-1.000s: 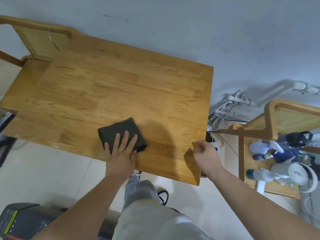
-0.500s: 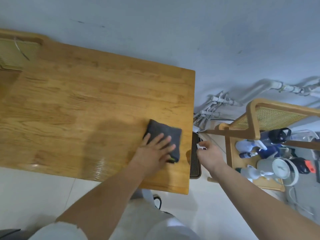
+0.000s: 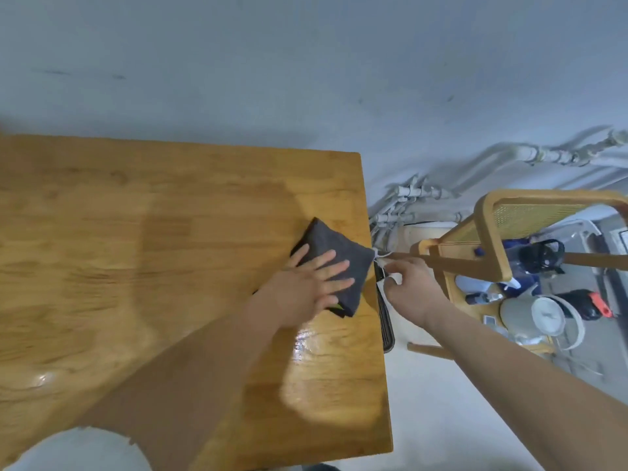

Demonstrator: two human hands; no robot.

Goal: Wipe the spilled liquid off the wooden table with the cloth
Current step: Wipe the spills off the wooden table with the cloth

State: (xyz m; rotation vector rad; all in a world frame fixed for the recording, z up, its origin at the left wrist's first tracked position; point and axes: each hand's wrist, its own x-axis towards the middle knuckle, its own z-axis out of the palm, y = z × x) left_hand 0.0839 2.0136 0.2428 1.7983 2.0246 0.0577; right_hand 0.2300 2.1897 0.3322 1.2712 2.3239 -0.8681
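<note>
A folded dark grey cloth lies on the wooden table, close to its right edge. My left hand presses flat on the cloth's near half with the fingers spread. A wet sheen glistens on the wood just nearer to me than the cloth, and a smaller glint shows at the near left. My right hand hovers just off the table's right edge, level with the cloth, fingers curled with nothing clearly in them.
A wooden chair with a cane back stands right of the table, loaded with spray bottles and a white kettle. White pipes run along the wall. A black slatted object sits below the table's right edge.
My left hand has slid the cloth from the near middle of the table to its right edge. My right hand has moved off the table corner to the side.
</note>
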